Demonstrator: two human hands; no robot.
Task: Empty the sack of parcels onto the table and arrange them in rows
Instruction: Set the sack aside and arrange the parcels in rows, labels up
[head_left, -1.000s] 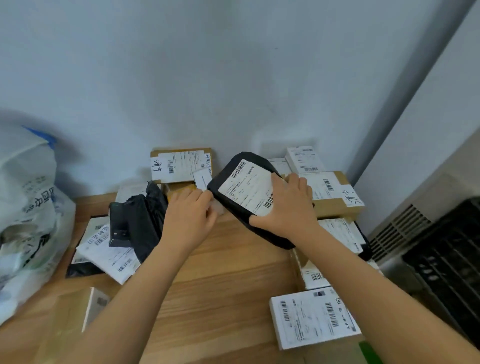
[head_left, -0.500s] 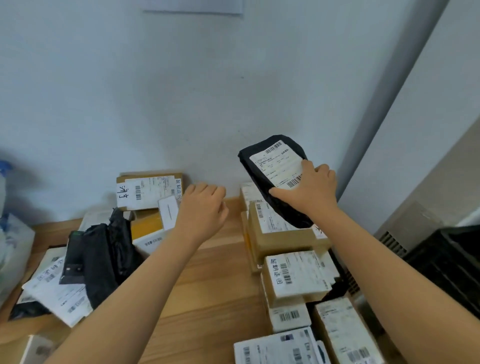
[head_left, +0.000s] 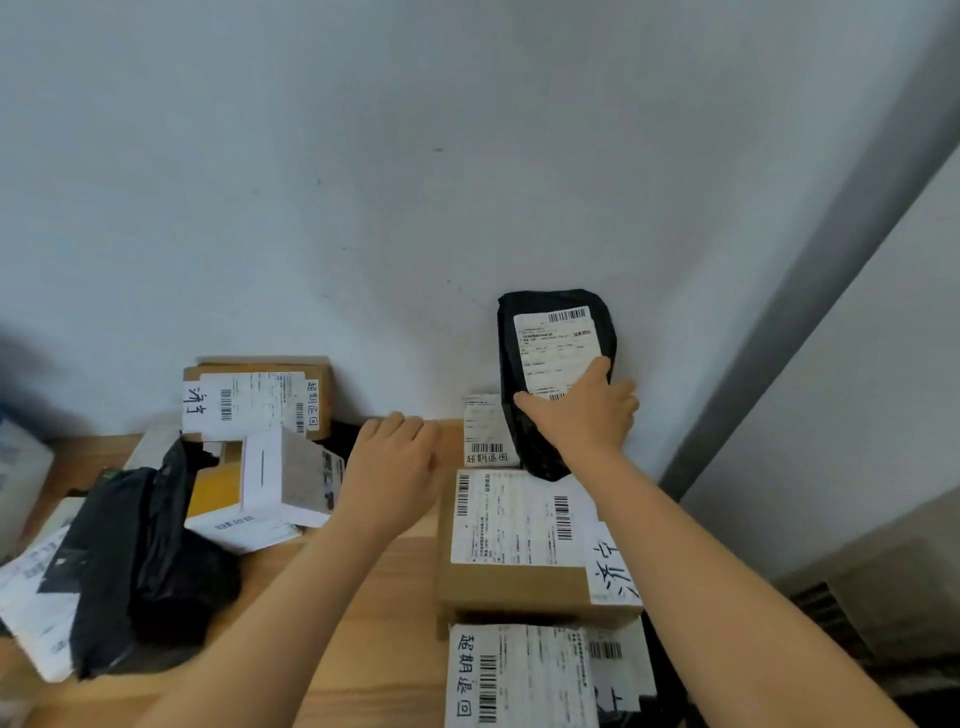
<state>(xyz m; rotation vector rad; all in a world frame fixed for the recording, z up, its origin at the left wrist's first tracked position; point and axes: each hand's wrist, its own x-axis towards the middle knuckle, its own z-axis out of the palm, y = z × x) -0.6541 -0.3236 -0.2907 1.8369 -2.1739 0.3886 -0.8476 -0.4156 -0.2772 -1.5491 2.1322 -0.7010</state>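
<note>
You clamped your right hand (head_left: 582, 415) on the black parcel (head_left: 553, 374), standing it against the wall at one o'clock to head the right-hand row, while your left hand (head_left: 392, 467) hovered loosely curled, holding nothing.

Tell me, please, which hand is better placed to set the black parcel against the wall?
Right: the right hand already grips the black parcel upright at the wall, above the row of boxes. The left hand is empty, lower down.
</note>
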